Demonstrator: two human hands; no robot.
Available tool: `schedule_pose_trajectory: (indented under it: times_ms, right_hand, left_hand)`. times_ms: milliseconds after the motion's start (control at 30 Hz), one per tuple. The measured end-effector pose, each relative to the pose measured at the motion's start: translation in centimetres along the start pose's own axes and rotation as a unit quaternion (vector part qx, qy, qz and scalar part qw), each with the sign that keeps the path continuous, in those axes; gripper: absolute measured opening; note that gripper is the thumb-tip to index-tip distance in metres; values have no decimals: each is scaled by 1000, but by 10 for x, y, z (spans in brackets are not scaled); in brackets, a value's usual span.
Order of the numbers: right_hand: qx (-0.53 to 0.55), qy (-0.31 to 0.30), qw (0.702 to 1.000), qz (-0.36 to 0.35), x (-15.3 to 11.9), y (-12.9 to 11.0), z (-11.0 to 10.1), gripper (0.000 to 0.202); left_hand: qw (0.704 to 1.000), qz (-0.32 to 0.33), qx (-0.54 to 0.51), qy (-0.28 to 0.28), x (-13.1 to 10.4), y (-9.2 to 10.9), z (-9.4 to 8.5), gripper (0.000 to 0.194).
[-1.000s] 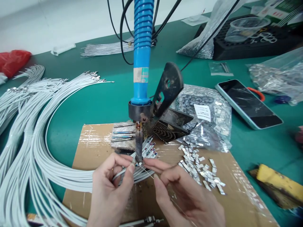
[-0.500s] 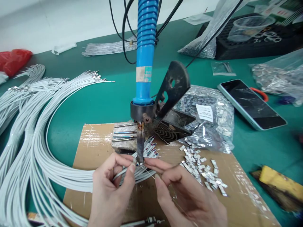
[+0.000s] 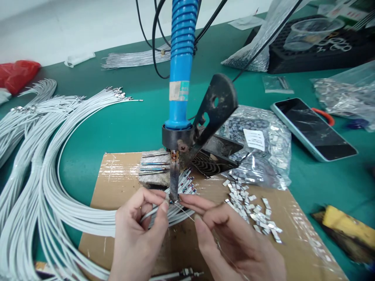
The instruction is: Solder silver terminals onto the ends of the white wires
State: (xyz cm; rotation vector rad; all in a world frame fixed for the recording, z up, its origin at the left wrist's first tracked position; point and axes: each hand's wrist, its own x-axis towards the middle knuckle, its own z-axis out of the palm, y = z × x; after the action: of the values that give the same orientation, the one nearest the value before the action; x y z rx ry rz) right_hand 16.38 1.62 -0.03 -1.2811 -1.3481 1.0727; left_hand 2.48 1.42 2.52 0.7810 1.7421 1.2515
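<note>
A soldering iron with a blue ribbed handle [image 3: 180, 70] hangs upright in a black holder, its dark tip [image 3: 174, 187] pointing down between my hands. My left hand [image 3: 140, 230] pinches a white cable [image 3: 152, 211], its end right at the iron's tip. My right hand [image 3: 237, 238] has a thin solder wire [image 3: 187, 214] between thumb and fingers, the wire slanting up to the tip. Its outstretched index fingertip is close beside the tip; whether it touches a small part there is hidden. More white cables with coloured ends [image 3: 187, 183] lie behind my hands.
Thick bundles of white cables [image 3: 49, 171] curve along the left. Loose small metal tabs [image 3: 252, 208] are scattered on the cardboard [image 3: 117, 168] at right. Beyond lie a clear bag of parts [image 3: 258, 152], a phone [image 3: 315, 128] and a yellow-and-black object [image 3: 347, 230].
My right thumb and palm have shifted slightly right and down along the solder wire. My left hand stays almost in place by the tip.
</note>
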Motion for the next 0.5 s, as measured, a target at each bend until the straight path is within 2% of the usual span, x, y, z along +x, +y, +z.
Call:
schedule_pose_trajectory:
  times_ms: [333,500]
  right_hand:
    - [-11,-1,1000,-22,0,-3,-3,22]
    - [12,17,1000,-3,0,-4,0,23]
  left_hand:
    - [1000,2,4,15,0,2,-1,14]
    - [1000,1,2,11,-1,3,-1,13]
